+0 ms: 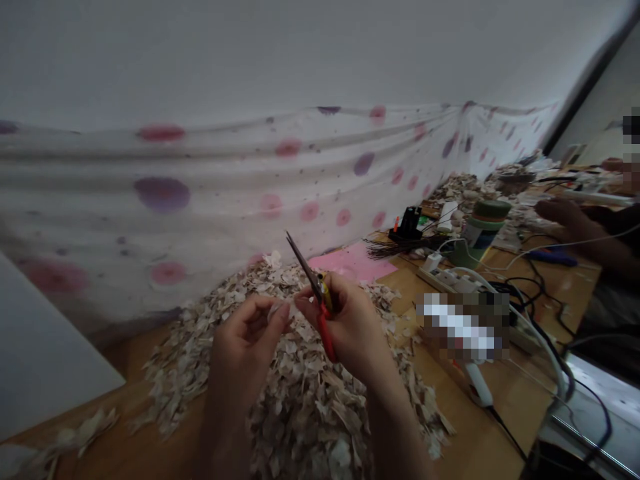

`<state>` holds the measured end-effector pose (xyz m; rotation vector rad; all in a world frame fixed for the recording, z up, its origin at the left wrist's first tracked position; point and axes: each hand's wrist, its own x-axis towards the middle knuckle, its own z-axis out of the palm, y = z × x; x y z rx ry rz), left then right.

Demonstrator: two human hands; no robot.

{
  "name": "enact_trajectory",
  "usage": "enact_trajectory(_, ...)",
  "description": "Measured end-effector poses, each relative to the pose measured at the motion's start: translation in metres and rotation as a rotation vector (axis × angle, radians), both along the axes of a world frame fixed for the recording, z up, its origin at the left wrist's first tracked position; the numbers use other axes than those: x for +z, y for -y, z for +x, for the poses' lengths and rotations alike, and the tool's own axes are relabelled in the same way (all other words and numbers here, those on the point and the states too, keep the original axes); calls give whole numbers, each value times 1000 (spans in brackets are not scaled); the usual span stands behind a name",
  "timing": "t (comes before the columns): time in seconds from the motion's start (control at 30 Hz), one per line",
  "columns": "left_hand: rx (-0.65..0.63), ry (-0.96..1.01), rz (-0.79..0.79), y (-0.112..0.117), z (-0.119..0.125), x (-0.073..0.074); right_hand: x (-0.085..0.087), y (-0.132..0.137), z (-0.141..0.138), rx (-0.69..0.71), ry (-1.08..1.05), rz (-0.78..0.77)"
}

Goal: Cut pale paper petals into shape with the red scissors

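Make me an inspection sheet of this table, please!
Surface: wooden table, mostly covered.
Job's things: red-handled scissors, pale flake, big heap of pale flakes.
Clutter: pink sheet, dark bristle bundle, green-lidded jar.
Grip: right hand holds the scissors, blades up; left hand pinches the flake.
Cables: white cable, black cable, power strip.
Surroundings: polka-dot cloth behind the table; co-worker's hand at right.

Polka-dot cloth (235, 173) below white wall (300, 53)
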<state>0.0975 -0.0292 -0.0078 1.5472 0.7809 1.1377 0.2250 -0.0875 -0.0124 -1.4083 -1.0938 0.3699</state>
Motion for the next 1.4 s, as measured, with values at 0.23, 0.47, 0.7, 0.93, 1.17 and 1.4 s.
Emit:
enact_trajectory(0.23, 126, -96, 137, -11, -7, -5, 2, 2, -4, -4, 40, -4)
enact_trajectory(0.47, 245, -43, 259, -14, -7, -11, 6, 3, -7, -36, 184, -62)
enact_trajectory(0.7, 277, 104, 287, -11, 1, -11, 2, 1, -14, -66, 56, -50)
enact_trajectory(0.93, 266, 190, 310, -4, 3, -10, 1, -2, -19, -48, -117, 40)
enact_trajectory(1.17, 342, 189, 324, -7, 3, -12, 1, -3, -21, -11, -137, 29)
enact_trajectory(1.4, 341, 99, 455, -13, -2, -16, -10, -9, -22, 2, -119, 16)
